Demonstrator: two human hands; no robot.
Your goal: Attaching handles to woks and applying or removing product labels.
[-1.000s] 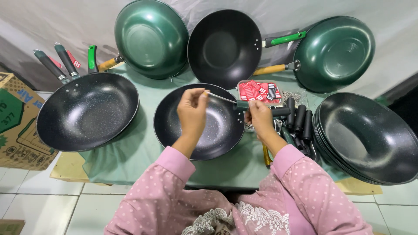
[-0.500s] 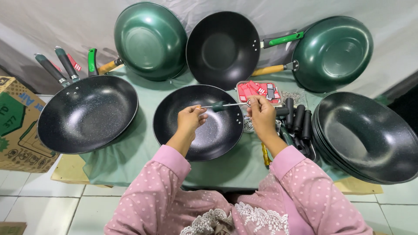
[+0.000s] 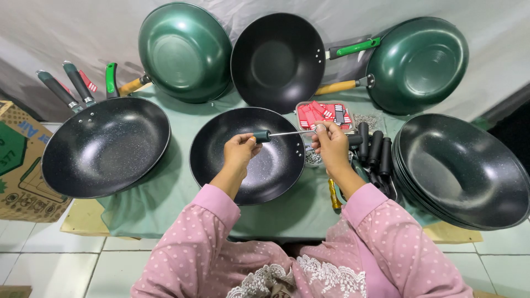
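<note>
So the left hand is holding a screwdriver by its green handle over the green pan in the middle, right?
Not quite. The head view shows the left hand holding the screwdriver by its green handle, but the pan beneath it is black and speckled, not green.

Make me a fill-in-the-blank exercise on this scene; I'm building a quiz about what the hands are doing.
1. The left hand grips the ____ handle of the screwdriver.
2. The right hand pinches the screwdriver's metal ____.
3. Both hands hover over the speckled black ____ in the middle of the table.
4. The stack of pans lies to the person's ____.

Missing words: green; shaft; pan; right
</note>
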